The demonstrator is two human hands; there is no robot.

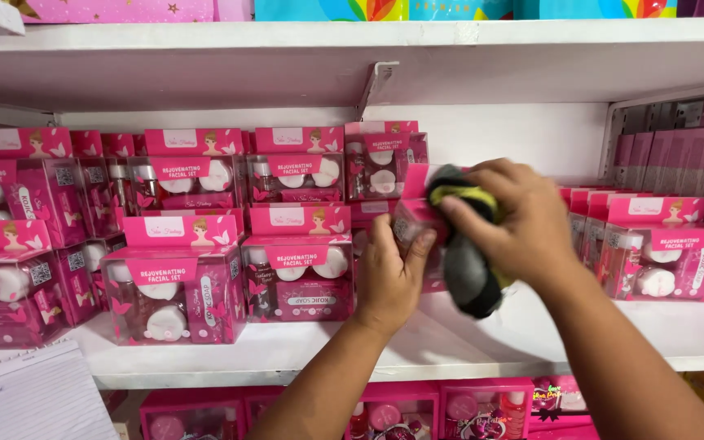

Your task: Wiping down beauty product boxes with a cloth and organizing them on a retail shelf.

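My left hand (389, 273) grips a pink boxed set with a clear window (414, 218), held up in front of the white shelf. My right hand (515, 220) presses a dark grey and yellow cloth (468, 269) against the box's right side. Both forearms reach up from the bottom of the view. Most of the held box is hidden behind the cloth and my fingers.
Several pink boxed sets (177, 281) are stacked on the white shelf (466, 342) to the left and behind, more (666, 248) stand to the right. An upper shelf (352, 49) holds colourful boxes. A lower shelf shows more pink boxes (482, 411). Lined paper (30, 395) lies at bottom left.
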